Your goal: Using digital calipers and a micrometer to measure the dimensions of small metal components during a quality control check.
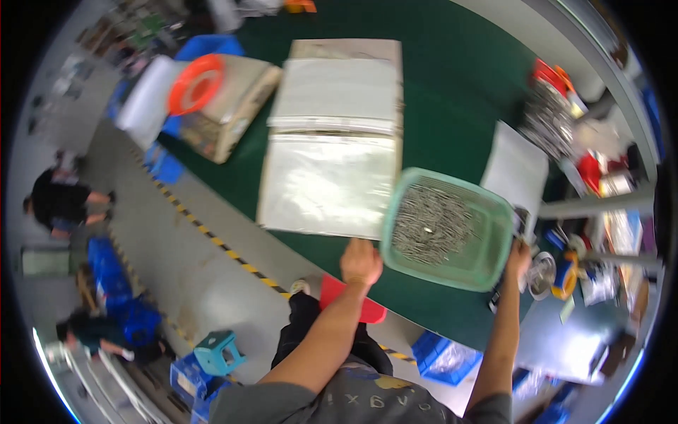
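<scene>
A light green plastic basin (pixel 494 244) stands on the dark green table, and many thin metal pieces (pixel 431 225) like pins or nails are heaped in its left part. My right hand (pixel 520 258) is closed at the right rim of the basin, fingers partly hidden. Beside the basin's lower left side, my left hand (pixel 361 262) is curled into a fist; what it holds, if anything, is hidden. Just beyond that fist lies a flat board with clear-covered white sheets (pixel 328 184), its right edge close to the basin.
Left on the table sits a box (pixel 233 106) with an orange ring (pixel 195 84). A white paper (pixel 515 169), metal parts (pixel 547 120), tape rolls (pixel 565 274) and a shelf post (pixel 600 206) are to the right. A red stool (pixel 332 293) stands below the table edge.
</scene>
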Demonstrator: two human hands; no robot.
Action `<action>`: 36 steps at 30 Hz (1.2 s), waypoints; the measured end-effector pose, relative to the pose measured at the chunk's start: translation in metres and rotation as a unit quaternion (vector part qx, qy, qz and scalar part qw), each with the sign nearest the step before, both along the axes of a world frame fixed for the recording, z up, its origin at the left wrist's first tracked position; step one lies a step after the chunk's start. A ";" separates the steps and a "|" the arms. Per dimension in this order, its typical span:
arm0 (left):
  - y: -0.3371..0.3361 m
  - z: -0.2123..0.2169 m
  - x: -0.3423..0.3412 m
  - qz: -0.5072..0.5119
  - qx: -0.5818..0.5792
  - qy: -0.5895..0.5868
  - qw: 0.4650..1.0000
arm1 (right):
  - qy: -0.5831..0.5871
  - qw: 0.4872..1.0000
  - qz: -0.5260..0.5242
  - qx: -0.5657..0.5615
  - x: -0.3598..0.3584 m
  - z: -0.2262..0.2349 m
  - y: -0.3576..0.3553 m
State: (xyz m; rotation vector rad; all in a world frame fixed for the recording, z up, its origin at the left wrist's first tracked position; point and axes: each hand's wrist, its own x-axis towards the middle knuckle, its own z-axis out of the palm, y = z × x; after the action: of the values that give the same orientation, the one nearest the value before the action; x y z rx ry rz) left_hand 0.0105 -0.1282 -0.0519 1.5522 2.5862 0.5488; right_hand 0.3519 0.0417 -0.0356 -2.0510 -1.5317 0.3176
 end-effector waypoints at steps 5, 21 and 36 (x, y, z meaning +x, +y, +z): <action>0.000 0.013 -0.017 -0.021 0.063 0.037 0.997 | -0.042 0.990 -0.089 -0.101 -0.045 -0.013 0.054; 0.001 0.015 -0.002 -0.020 -0.011 -0.025 0.999 | 0.090 0.986 -0.116 -0.081 -0.033 0.040 0.051; -0.018 0.011 -0.070 -0.458 0.067 -0.280 0.841 | 0.060 0.981 -0.158 -0.090 -0.111 0.107 -0.160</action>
State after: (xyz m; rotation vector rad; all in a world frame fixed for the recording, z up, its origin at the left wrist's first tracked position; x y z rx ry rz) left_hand -0.0597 -0.1464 -0.0412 2.0127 1.1988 0.8728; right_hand 0.2410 -0.1185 0.0715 -2.3281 -1.1177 0.4598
